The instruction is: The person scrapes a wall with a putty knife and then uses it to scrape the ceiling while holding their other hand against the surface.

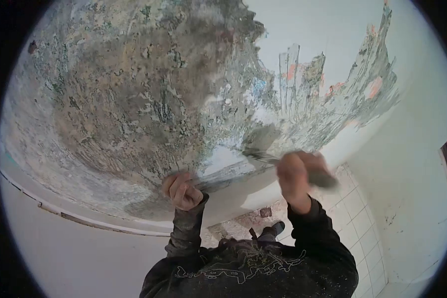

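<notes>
My right hand point(295, 176) is closed round the handle of a scraper point(263, 157), smeared by motion. Its thin blade points left, at the wall point(134, 99), by a pale patch point(223, 158). The handle's dark end sticks out on the right of the hand. To the left, my left hand point(184, 191) is curled into a fist close to the lower part of the wall. Whether anything is inside its fingers is hidden. The wall surface is rough and mottled grey-green, with ragged edges of white coating.
White coating point(313, 25) covers the upper right of the wall. A pale side wall point(417, 149) stands at the right. Below lie white floor tiles point(355, 208), crumbled debris point(246, 221) and a small reddish-brown piece point(266, 212). A dark shoe point(279, 228) shows near it.
</notes>
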### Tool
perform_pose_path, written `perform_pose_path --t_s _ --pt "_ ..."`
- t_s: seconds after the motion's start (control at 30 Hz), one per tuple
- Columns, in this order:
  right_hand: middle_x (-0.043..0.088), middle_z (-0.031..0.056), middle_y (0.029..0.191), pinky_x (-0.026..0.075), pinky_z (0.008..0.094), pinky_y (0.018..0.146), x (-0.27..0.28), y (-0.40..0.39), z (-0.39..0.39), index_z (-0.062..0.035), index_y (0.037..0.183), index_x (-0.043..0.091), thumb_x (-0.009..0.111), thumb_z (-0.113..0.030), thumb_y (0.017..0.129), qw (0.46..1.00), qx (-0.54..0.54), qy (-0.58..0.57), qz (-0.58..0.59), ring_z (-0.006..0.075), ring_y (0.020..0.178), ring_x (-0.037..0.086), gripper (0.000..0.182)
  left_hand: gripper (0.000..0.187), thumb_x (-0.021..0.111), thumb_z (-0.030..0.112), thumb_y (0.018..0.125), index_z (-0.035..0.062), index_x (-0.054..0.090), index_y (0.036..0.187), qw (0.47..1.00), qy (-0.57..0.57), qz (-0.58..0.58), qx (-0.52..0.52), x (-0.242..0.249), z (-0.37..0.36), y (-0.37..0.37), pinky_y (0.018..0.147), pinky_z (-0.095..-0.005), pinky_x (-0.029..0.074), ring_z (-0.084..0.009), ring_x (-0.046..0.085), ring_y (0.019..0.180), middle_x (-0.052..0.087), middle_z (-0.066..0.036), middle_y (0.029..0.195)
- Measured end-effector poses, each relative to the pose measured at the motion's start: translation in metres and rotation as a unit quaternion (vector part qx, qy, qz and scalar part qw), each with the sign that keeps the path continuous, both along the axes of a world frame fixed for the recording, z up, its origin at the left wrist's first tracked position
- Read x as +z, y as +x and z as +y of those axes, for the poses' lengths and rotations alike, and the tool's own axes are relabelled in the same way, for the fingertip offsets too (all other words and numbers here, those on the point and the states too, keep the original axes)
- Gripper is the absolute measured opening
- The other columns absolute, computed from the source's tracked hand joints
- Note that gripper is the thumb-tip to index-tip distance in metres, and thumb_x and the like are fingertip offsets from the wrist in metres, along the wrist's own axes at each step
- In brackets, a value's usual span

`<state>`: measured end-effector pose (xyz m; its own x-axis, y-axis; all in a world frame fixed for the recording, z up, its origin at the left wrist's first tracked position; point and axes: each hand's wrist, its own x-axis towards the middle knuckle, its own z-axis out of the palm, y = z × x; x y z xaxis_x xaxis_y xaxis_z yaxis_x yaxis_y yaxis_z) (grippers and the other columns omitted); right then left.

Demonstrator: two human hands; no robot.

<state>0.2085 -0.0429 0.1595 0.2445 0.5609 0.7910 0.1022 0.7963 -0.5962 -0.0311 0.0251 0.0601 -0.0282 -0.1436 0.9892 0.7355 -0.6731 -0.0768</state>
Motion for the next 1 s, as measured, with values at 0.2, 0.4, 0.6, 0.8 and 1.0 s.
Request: perform_pose_path --t_s 0.2,0.4,0.6,0.8,1.0 --pt "0.056 0.0097 0.062 0.043 0.0294 0.051 0.018 0.003 -0.020 -0.0060 0.057 0.046 0.051 -0.006 0.079 0.999 0.016 0.021 0.023 0.0181 0.054 0.053 0.022 0.029 0.038 0.012 0.091 0.0130 0.042 0.119 0.999 -0.024 0.001 0.030 0.007 -0.007 0.003 0.072 -0.0344 0.043 -0.0230 0.049 0.088 0.061 -0.007 0.092" --pt "0.054 0.0065 0.060 0.044 0.0280 0.051 -0.028 0.021 -0.007 -0.0075 0.065 0.050 0.049 -0.012 0.085 0.978 -0.075 -0.142 -0.132 0.0168 0.050 0.053 0.020 0.029 0.038 0.010 0.090 0.0127 0.041 0.119 0.999 -0.026 0.004 0.032 0.002 -0.005 0.001 0.074 -0.0345 0.043 -0.0238 0.050 0.089 0.061 -0.007 0.091" --pt "0.051 0.0057 0.051 0.045 0.0309 0.046 0.027 0.001 -0.022 -0.0048 0.056 0.050 0.046 -0.010 0.082 0.933 0.181 0.204 0.233 0.0183 0.044 0.050 0.027 0.029 0.039 0.010 0.088 0.0127 0.041 0.117 1.000 -0.024 -0.001 0.009 0.003 -0.005 0.001 0.074 -0.0365 0.043 -0.0248 0.049 0.089 0.061 -0.007 0.093" --pt "0.039 0.0027 0.063 0.031 0.0257 0.038 0.019 -0.008 -0.018 -0.0099 0.076 0.031 0.051 -0.004 0.078 0.992 0.022 0.065 0.108 0.0118 0.042 0.036 0.021 0.030 0.038 0.009 0.088 0.0124 0.040 0.118 0.999 -0.028 0.016 0.016 0.005 -0.006 0.000 0.074 -0.0358 0.044 -0.0254 0.049 0.088 0.061 -0.009 0.093" --pt "0.037 -0.0009 0.053 0.033 0.0244 0.043 0.000 -0.005 0.014 -0.0083 0.074 0.037 0.047 -0.008 0.083 0.995 -0.057 -0.066 0.041 0.0106 0.049 0.041 0.013 0.028 0.038 0.008 0.088 0.0119 0.044 0.116 1.000 -0.021 0.004 -0.011 0.004 -0.005 0.002 0.074 -0.0367 0.044 -0.0248 0.050 0.092 0.061 -0.008 0.095"
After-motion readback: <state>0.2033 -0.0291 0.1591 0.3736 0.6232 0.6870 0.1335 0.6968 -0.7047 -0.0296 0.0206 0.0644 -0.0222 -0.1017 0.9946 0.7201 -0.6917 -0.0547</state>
